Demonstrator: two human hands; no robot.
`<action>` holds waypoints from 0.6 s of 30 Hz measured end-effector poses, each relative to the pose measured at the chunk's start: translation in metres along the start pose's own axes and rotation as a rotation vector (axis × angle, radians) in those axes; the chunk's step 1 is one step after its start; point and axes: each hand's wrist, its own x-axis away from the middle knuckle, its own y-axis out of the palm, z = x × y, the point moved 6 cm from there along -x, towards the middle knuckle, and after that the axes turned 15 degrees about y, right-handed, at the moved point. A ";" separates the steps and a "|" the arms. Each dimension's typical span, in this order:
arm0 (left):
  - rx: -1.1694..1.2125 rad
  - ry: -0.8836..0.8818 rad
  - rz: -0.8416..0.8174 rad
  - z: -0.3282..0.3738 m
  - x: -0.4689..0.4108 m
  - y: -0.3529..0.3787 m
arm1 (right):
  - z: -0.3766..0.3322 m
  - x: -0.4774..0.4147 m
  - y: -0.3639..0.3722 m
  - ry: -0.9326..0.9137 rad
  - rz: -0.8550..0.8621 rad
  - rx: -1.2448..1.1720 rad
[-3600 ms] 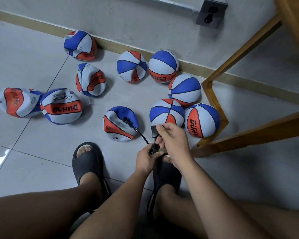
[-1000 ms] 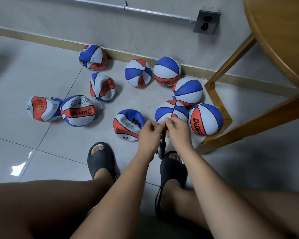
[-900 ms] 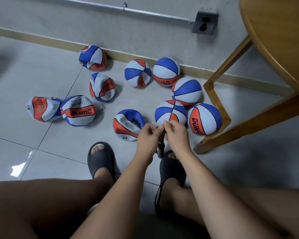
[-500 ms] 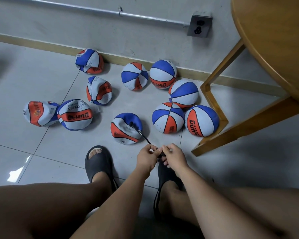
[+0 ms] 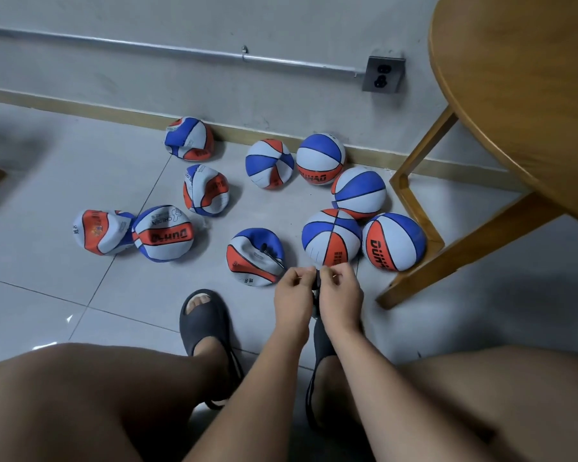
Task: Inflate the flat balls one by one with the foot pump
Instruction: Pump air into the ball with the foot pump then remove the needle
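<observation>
A half-flat blue, white and orange ball (image 5: 252, 258) lies on the floor in front of me, with a thin black hose (image 5: 274, 256) plugged into its top. The hose runs to a black pump handle (image 5: 317, 283), mostly hidden between my hands. My left hand (image 5: 292, 293) and my right hand (image 5: 341, 293) both grip that handle, fingers curled, above my right foot. Several round, full balls (image 5: 331, 240) sit to the right. Several crumpled flat balls (image 5: 162, 233) lie to the left.
A wooden table (image 5: 514, 95) and its leg frame (image 5: 411, 195) stand at the right, close to the full balls. My feet in black sandals (image 5: 202, 316) rest on the grey tiles. A wall with a pipe and a socket (image 5: 382, 75) lies behind.
Both hands rode up and down with the pump handle, dropping low half a second ago and rising again now. The camera view shifted slightly. The balls stayed where they were.
</observation>
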 end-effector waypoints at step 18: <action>-0.355 -0.149 -0.009 -0.056 -0.002 -0.004 | 0.071 -0.030 0.019 0.363 -0.062 0.084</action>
